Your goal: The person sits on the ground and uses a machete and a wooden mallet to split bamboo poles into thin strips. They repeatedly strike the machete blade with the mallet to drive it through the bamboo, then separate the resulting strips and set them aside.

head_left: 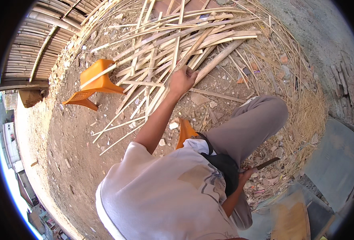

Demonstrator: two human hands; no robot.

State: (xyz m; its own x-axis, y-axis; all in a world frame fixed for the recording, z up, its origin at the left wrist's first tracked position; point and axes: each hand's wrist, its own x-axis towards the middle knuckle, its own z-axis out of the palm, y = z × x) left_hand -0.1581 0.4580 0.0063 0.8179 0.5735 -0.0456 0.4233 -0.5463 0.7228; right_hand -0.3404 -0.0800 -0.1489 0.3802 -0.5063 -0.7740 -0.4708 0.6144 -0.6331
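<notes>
Stretched out ahead of me, my left hand (182,81) has its fingers curled at the near end of a split bamboo strip (197,43), closed on it. That strip lies on a loose, criss-crossed pile of pale bamboo strips (161,48) on the ground. Down by my right leg, my right hand (246,175) is wrapped round the handle of a knife (268,163). Its dark blade points away to the right, apart from the pile. Part of the right forearm is hidden behind a dark cloth at my waist.
An orange plastic chair (99,82) stands left of the pile with a strip across it. Another orange plastic piece (186,132) shows beside me. Straw and shavings (301,128) litter the right side, near a concrete wall (325,44) and grey sheets (339,164). A bamboo fence (41,44) is far left.
</notes>
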